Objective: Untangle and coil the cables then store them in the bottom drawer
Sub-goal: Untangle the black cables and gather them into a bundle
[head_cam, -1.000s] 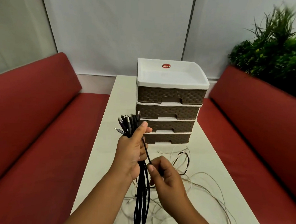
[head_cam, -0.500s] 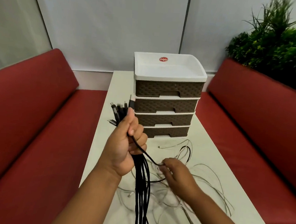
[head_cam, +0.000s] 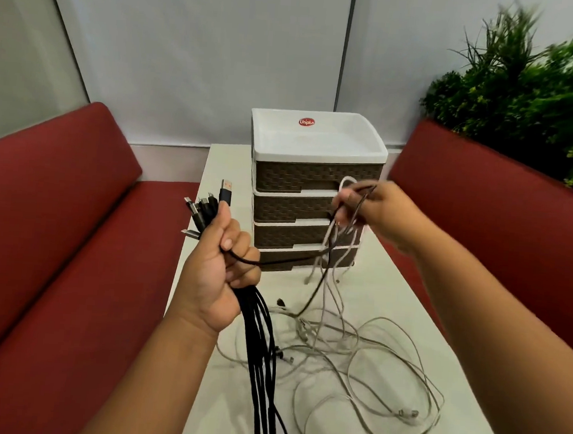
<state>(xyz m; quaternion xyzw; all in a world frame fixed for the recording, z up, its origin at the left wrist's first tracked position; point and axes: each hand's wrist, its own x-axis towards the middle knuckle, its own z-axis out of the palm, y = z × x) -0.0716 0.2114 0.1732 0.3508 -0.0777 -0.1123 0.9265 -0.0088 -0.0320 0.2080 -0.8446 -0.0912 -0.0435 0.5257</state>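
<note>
— Left hand (head_cam: 218, 273): fist wrapped round the bundle of black cables (head_cam: 261, 357), plugs fanned above the thumb, tails hanging off the near edge of the surface (head_cam: 391, 292). Right hand (head_cam: 377, 213): raised in front of the drawer unit (head_cam: 314, 185), fingers (head_cam: 345, 200) pinching a few white strands and one dark one, blurred, exact count unclear.

— And the rest?

— White cables (head_cam: 369, 368) sprawled in loose loops on the surface, several lifted strands running down into that heap. One black cable (head_cam: 282, 262) stretched across from the left fist toward the right hand's strands. Bottom drawer (head_cam: 309, 260) shut, nothing stored yet.

— Risks?

— Probably a tightened knot, if pulled upward while that black one crossed the white loops. Possibly the whole white heap dragged along and off the near edge. Possibly plugs snagged on each other. Looser left grip likely to spill the sorted bundle back into the tangle.

— Safer course?

— Likely slack first, then one strand traced out at a time.
</note>
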